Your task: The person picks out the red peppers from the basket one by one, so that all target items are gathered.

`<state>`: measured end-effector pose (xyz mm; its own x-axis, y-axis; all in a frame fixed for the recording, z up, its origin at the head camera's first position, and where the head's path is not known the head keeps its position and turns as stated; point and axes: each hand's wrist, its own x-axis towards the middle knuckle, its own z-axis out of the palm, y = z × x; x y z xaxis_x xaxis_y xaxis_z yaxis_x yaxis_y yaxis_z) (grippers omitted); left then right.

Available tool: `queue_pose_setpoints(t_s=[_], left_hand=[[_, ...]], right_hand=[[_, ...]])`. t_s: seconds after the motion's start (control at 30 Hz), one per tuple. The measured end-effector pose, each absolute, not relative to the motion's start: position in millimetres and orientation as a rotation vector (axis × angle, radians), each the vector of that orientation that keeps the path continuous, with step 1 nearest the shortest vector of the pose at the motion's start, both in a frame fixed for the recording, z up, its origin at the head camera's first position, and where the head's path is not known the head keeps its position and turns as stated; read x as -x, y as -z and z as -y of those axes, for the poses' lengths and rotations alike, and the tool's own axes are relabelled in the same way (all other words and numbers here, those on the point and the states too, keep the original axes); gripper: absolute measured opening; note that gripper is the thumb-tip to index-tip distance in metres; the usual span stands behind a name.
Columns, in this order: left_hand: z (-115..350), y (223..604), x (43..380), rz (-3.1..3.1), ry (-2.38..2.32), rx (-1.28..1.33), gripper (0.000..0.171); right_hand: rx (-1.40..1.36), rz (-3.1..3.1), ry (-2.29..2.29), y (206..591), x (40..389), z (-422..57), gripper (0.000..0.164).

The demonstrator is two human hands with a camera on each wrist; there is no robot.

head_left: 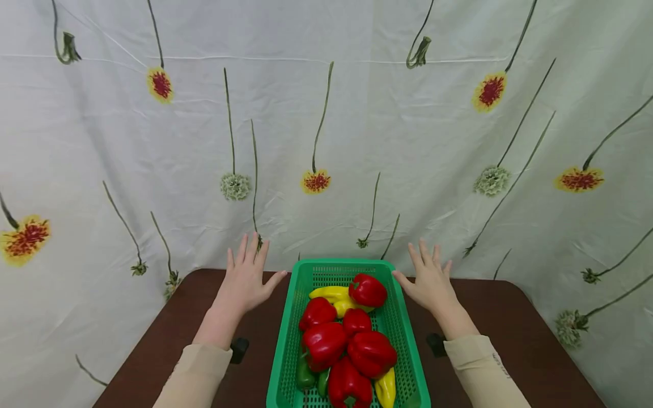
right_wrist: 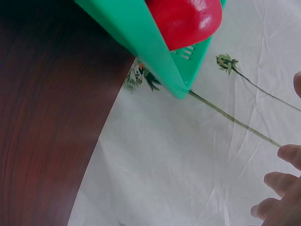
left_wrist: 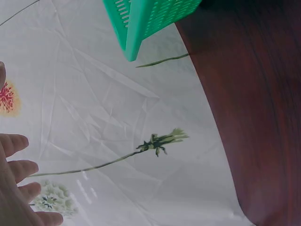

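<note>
A green plastic basket [head_left: 287, 340] with slotted walls stands on the dark table, full of vegetables. Several red bell peppers [head_left: 324, 344] lie in it, with yellow peppers [head_left: 331, 293] at its far left and near right, and green peppers [head_left: 305, 374] low on the left, partly hidden. To the left of the basket my left hand [head_left: 249, 281] is held with fingers spread, touching nothing. My right hand [head_left: 428, 282] is likewise spread, just off the basket's far right corner, and holds nothing. Only fingertips of each hand show in the wrist views.
The dark brown wooden table [head_left: 490, 317] has rounded far corners. Behind it hangs a pale cloth [head_left: 285, 113] printed with flowers and stems. The basket's far end reaches close to the table's far edge. A dark wrist camera [head_left: 238, 350] sits at the left cuff, another [head_left: 436, 344] at the right.
</note>
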<state>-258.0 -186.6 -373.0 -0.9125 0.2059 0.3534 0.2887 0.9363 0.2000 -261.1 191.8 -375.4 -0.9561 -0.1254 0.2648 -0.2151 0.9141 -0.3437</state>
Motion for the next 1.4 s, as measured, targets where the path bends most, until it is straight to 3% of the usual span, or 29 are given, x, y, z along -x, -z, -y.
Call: queue_pose_setpoints(t_s=[0.5,1.4], left_hand=[[190.0,375.8,257.4,2.774,0.397,0.367,0.080],[183.6,426.2,239.4,2.798,0.783,0.380,0.073]], right_hand=[[-0.287,2.875,-0.572,378.3,264.0,-176.7,0.082],[-0.360,2.908,-0.832,403.4,264.3,-129.1,0.085]])
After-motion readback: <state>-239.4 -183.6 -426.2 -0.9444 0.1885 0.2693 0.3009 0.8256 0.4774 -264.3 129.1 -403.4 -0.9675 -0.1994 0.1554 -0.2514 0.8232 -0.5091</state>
